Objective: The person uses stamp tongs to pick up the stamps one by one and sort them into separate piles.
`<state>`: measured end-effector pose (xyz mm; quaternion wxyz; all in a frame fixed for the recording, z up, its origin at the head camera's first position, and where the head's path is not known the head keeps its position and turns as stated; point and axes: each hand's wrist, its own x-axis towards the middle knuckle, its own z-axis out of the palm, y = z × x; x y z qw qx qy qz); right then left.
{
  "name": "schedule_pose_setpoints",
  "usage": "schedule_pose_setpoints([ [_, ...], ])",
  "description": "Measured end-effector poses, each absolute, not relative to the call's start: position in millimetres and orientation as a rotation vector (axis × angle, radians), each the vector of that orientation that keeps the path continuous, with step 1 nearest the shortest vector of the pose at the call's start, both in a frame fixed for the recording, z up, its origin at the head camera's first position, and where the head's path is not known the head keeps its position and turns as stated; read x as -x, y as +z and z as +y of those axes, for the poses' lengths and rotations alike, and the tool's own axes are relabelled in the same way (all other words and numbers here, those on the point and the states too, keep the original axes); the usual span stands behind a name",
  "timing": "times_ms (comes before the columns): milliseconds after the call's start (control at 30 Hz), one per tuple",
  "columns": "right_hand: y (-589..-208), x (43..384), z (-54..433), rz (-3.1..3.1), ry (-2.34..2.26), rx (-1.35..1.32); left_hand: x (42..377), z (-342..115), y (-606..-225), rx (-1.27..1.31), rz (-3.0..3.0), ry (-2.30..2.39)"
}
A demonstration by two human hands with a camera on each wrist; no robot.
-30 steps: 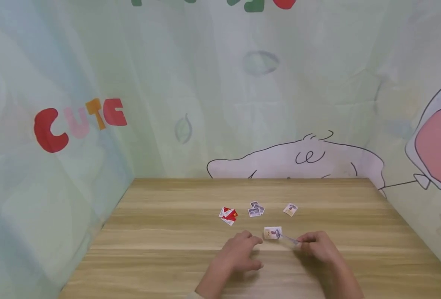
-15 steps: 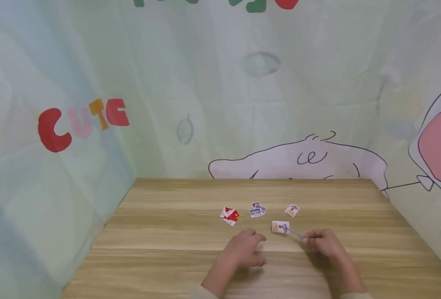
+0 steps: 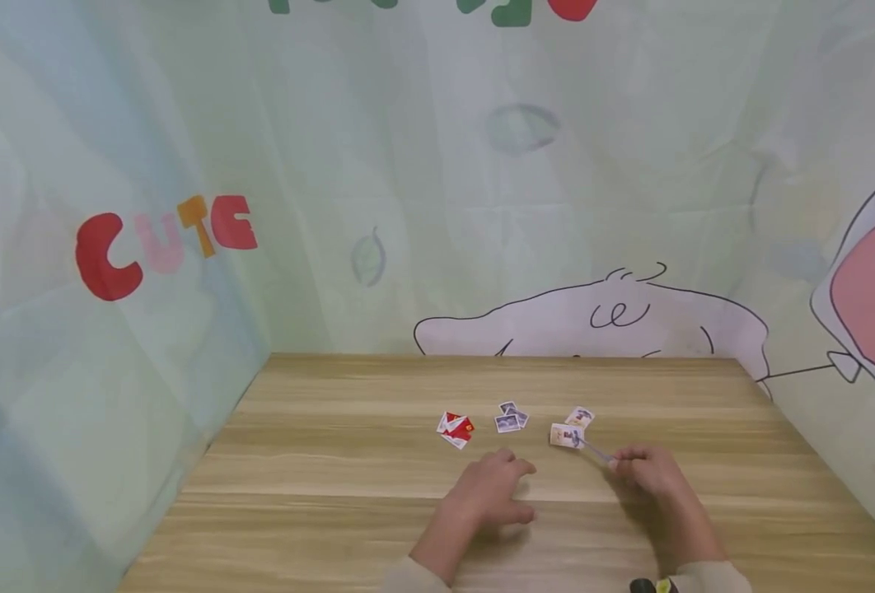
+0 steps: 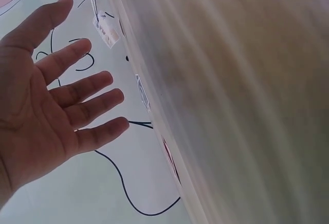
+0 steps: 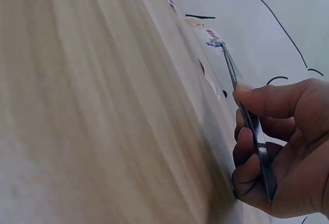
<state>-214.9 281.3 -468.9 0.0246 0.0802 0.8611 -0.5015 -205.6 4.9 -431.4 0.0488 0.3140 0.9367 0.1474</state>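
Observation:
My right hand [image 3: 654, 475] grips a pair of metal tweezers [image 5: 247, 112] between thumb and curled fingers. At the tweezers' tips hangs a small cream postage stamp [image 3: 565, 436] with a coloured picture, held by its edge. Just behind it lies a similar cream stamp [image 3: 582, 416], partly hidden in the head view. My left hand [image 3: 488, 492] hovers over the table to the left, fingers spread and relaxed, holding nothing. In the left wrist view its palm shows bare.
On the wooden table [image 3: 319, 469], a small cluster of red and white stamps [image 3: 456, 429] lies at the left. Several grey stamps [image 3: 508, 422] overlap in the middle. A printed curtain [image 3: 378, 206] hangs behind the table's back edge.
My right hand has moved the stamp in the tweezers away from me and to the right, up to the cream stamp lying there. The left hand has shifted slightly right, still relaxed.

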Motion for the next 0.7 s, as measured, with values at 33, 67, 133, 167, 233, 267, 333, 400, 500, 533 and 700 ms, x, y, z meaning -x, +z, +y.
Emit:
schedule_pose_setpoints([
  [33,-469.1,216.2,281.9,2.664,-1.56,-0.247,205.9,6.2,-431.4,-0.958,2.854,0.45],
  [67,-469.2,217.5,282.5,2.658,-1.57,-0.254,206.0,7.4,-431.5,-0.959,2.852,0.449],
  [133,-469.0,220.0,283.6,2.646,-1.582,-0.274,206.1,9.6,-432.3,-0.964,2.852,0.449],
  [167,-468.6,221.4,284.4,2.638,-1.585,-0.284,206.1,10.6,-432.6,-0.967,2.855,0.445],
  [233,-467.5,224.4,286.7,2.636,-1.569,-0.306,206.4,12.4,-432.4,-0.972,2.86,0.443],
  [267,-466.7,226.4,288.3,2.641,-1.557,-0.314,207.0,13.4,-432.2,-0.979,2.865,0.442],
  [333,-465.4,230.4,291.8,2.648,-1.535,-0.324,207.8,15.1,-431.6,-0.989,2.871,0.436],
  [400,-465.4,233.9,294.5,2.637,-1.549,-0.337,208.7,16.6,-430.7,-0.997,2.873,0.428],
  [500,-465.2,237.2,296.3,2.612,-1.591,-0.355,209.6,17.9,-429.7,-1.0,2.871,0.412],
  [533,-465.3,237.7,296.2,2.606,-1.605,-0.361,209.6,18.1,-428.9,-0.999,2.87,0.41],
  [700,-466.9,238.1,294.3,2.648,-1.588,-0.346,207.9,17.2,-426.0,-1.0,2.867,0.408],
])
